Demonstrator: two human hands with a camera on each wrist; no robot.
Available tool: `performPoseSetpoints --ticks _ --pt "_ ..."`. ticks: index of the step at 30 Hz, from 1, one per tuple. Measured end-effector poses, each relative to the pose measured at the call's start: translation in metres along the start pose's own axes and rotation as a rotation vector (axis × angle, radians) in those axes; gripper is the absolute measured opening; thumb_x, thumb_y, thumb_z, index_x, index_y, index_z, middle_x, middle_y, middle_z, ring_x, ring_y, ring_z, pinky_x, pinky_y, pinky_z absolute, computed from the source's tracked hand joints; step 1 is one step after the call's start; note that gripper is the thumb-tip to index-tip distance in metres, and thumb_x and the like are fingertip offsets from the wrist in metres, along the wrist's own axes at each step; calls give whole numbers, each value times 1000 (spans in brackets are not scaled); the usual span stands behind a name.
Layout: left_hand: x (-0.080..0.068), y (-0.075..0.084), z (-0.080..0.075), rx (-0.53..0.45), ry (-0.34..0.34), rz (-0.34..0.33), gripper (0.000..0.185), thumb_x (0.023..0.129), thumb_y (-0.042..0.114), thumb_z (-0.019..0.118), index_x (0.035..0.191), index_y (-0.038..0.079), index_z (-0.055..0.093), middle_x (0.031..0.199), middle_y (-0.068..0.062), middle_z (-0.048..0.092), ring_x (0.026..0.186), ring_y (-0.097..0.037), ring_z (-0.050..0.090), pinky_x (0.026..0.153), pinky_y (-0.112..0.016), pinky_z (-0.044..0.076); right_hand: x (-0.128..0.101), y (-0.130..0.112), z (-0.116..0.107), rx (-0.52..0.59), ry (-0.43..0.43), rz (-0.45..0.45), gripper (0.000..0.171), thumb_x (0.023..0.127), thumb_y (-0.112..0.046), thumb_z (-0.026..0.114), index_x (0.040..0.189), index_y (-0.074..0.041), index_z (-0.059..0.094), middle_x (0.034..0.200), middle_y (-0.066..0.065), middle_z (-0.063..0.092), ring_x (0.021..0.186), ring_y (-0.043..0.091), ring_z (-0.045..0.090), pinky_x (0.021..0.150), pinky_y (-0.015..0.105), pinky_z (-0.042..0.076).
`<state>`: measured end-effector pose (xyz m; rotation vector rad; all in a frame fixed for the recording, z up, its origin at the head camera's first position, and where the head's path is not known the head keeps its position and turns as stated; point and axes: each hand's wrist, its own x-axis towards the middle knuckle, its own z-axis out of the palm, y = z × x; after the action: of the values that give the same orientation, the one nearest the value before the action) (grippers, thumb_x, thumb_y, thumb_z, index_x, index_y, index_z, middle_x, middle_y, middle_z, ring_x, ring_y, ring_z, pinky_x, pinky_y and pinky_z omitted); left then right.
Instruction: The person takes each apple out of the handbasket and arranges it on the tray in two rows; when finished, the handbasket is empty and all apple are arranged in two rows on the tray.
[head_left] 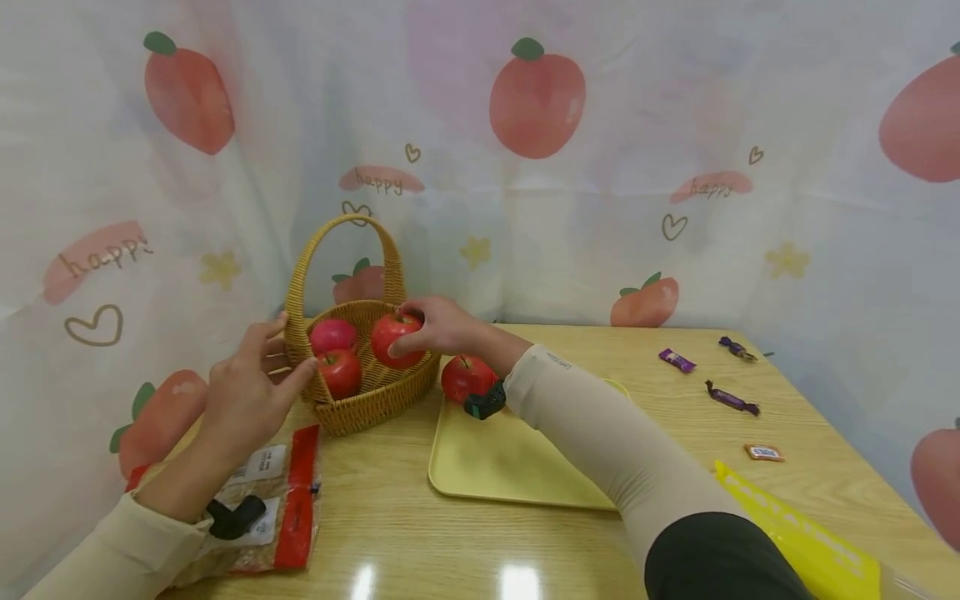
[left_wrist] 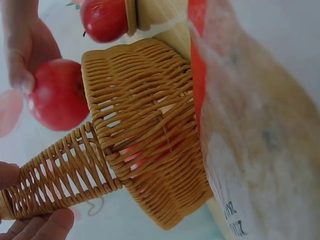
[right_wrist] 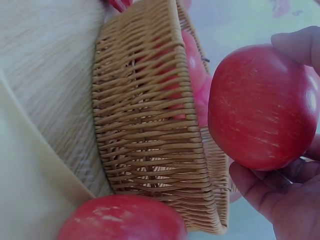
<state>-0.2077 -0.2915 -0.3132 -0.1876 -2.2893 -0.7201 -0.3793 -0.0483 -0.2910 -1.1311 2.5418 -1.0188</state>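
Note:
My right hand (head_left: 446,327) grips a red apple (head_left: 395,340) at the rim of the wicker basket (head_left: 382,410). In the right wrist view this apple (right_wrist: 262,107) sits between thumb and fingers, above the rim. My left hand (head_left: 251,383) holds the basket's arched handle near its left base; the left wrist view shows the handle (left_wrist: 60,172) between thumb and fingers. Inside the basket lie a red apple (head_left: 340,372) and a pinkish-red fruit (head_left: 333,336). Another apple (head_left: 467,377) rests at the far left corner of the yellow tray (head_left: 495,467), partly behind my right wrist.
A clear bag with red edges (head_left: 298,500) lies under my left forearm, close to the basket. Several wrapped candies (head_left: 677,360) are scattered at the table's right. A yellow packet (head_left: 810,533) lies at the front right. A fruit-printed curtain (head_left: 450,100) hangs behind the table.

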Motion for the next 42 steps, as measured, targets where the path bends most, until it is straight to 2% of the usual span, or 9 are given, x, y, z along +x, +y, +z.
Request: performPoseSetpoints --ticks 3,15,21,27,34,42 --pt "0 1 -1 -1 -13 -11 68 92 13 79 150 2 44 122 -34 69 94 -49 74 78 -61 59 -8 -2 -1 -4 -8 -10 65 85 -39 82 140 -11 60 128 3 66 108 18 63 89 27 57" --pt "3 3 -3 -5 -17 -20 69 93 14 79 152 3 43 124 -34 68 96 -48 74 78 -60 59 -43 -4 -5 -60 -30 -51 71 82 -38 81 143 -11 58 131 3 65 111 18 63 92 30 58" --pt "3 3 -2 -9 -21 -27 69 93 12 78 151 3 43 124 -34 67 97 -50 74 78 -60 59 -61 5 5 -96 -36 -69 74 79 -39 82 142 -9 59 131 5 66 111 17 63 90 25 57" --pt "3 2 -2 -10 -20 -13 68 93 12 79 150 2 44 122 -34 68 95 -49 74 78 -60 59 -83 14 17 -40 -43 -33 68 77 -35 84 138 -14 62 126 -2 66 107 13 65 88 26 58" --pt "3 0 -3 -6 -22 -19 69 92 12 79 150 3 44 122 -35 68 95 -50 74 78 -60 58 -100 23 25 -82 -49 -22 63 77 -39 85 132 -17 64 122 -6 65 104 11 63 87 26 57" --pt "4 0 -3 -3 -26 -20 68 93 14 79 150 3 44 123 -35 68 96 -50 74 79 -61 58 -113 31 31 -94 -66 -31 67 78 -40 84 136 -17 63 129 -6 65 109 12 63 93 28 55"
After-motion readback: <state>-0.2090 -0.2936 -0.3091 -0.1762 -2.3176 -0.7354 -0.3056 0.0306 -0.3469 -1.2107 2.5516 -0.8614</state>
